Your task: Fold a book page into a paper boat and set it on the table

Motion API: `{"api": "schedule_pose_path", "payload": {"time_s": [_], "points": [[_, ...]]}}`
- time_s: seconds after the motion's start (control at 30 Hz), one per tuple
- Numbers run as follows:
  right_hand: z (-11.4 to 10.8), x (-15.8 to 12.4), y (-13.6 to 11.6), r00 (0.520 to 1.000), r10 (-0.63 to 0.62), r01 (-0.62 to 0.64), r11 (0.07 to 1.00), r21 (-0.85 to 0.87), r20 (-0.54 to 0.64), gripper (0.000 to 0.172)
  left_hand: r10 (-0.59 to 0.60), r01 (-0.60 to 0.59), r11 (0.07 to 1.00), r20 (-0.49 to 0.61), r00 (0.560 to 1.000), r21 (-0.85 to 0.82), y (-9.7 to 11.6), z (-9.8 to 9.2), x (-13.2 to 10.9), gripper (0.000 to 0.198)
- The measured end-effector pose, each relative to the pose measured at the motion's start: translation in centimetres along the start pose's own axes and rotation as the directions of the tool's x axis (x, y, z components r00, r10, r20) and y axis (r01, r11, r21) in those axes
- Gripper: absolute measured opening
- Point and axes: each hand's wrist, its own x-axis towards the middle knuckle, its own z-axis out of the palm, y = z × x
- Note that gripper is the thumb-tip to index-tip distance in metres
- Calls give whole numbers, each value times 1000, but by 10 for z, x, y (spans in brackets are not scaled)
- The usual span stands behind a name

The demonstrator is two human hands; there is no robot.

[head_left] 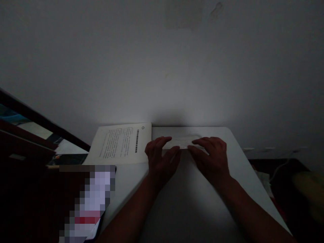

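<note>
A small flat white piece of paper [182, 141] with faint lines on it lies at the far part of the white table, between my hands. My left hand [162, 157] grips its left side, thumb at the near edge and fingers curled over toward the far side. On the opposite side, my right hand [212, 155] holds the right end in the same way, its thumb also along the near edge. The thumbs are a short gap apart. Parts of the paper's ends are hidden behind the fingers.
A printed sheet or booklet [118, 143] lies left of my left hand. A pixelated device with a bright screen [93, 199] is at the table's left edge. The wall [167, 67] rises behind the white table [177, 209]; a dark frame [45, 118] slants at left.
</note>
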Motion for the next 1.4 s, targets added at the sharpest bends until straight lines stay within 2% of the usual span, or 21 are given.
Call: {"api": "schedule_pose_path", "payload": {"time_s": [0.3,0.43,0.67,1.0,1.07,1.13,1.23,1.33,1.4], "points": [[2,1,-7,999,30,-33,997,74,42,13,-2,4,1000,94,996,-19,0,3,2,10],[4,1,-12,998,59,-58,994,96,-1,9,-10,11,1000,62,998,-18,1,5,2,7],[5,1,-11,992,107,-107,994,10,-59,7,-75,75,997,12,997,-3,-3,6,1,9],[0,-4,13,975,194,-198,980,-31,-112,3,-187,188,982,-64,980,23,-17,3,3,10],[0,-5,16,978,188,-191,981,-22,-93,3,-162,163,987,-74,984,-5,-13,2,2,11],[1,-5,14,985,158,-158,987,1,-71,4,-145,144,989,-81,986,-27,-6,2,1,20],[4,-4,8,996,85,-82,995,57,-38,8,-113,112,993,-19,993,-26,2,4,0,33],[5,-3,3,999,43,-44,994,97,11,11,-91,91,996,47,995,2,2,6,0,32],[5,-3,2,999,33,-35,994,104,18,12,-94,93,995,47,994,29,-1,6,0,31]]}}
